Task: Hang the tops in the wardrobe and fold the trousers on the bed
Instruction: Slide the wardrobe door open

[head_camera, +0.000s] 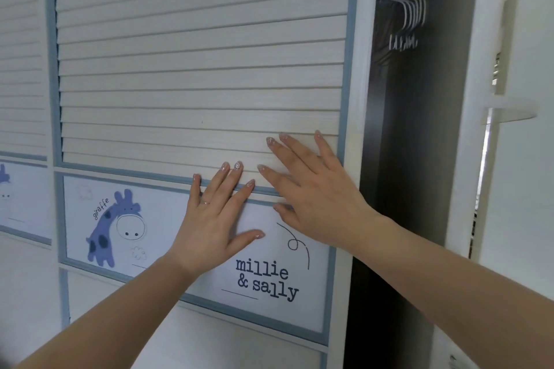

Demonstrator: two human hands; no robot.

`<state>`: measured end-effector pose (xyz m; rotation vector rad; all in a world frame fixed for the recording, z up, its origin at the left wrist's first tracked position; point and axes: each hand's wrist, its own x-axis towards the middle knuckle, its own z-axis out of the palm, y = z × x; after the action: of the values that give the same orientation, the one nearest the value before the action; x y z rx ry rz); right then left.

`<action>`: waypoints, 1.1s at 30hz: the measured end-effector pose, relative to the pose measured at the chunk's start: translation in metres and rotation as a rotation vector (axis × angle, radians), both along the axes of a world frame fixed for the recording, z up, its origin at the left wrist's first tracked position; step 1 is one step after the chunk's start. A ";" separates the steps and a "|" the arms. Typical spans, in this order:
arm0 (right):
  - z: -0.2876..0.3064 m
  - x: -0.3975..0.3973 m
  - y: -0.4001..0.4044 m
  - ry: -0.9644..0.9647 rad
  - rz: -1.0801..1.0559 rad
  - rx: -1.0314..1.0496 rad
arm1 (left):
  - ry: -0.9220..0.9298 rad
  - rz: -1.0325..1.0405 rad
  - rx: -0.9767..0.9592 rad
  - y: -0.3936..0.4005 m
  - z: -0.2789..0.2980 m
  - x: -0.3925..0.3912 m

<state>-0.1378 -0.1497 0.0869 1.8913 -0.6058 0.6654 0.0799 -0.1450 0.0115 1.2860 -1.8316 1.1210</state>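
Wardrobe door | my left hand and right hand pressed flat, fingers straight, grasping nothing | step: sliding it open | next: reach hangers, far right.

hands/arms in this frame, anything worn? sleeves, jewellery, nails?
Both forearms are bare, no sleeves in view. Left hand wears a thin ring on one finger. Right hand shows no ring. Nails on both are long, pale and glossy, some with glitter. No watch or bracelet visible.
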 end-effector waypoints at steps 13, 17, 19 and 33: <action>-0.006 0.039 -0.013 -0.404 0.105 0.236 | 0.082 0.068 0.078 0.006 0.001 0.086; -0.012 0.063 -0.025 -0.488 0.164 0.544 | 0.137 0.103 0.113 0.011 0.003 0.104; -0.014 0.077 -0.030 -0.476 0.183 0.558 | 0.187 0.119 0.138 0.014 0.003 0.108; -0.023 0.176 -0.042 -0.462 0.356 0.729 | 0.372 0.070 0.260 0.018 -0.003 0.094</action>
<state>0.0380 -0.1919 0.0642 2.5768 -0.8955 1.2571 0.1736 -0.1272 0.0080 1.5963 -1.6953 0.6341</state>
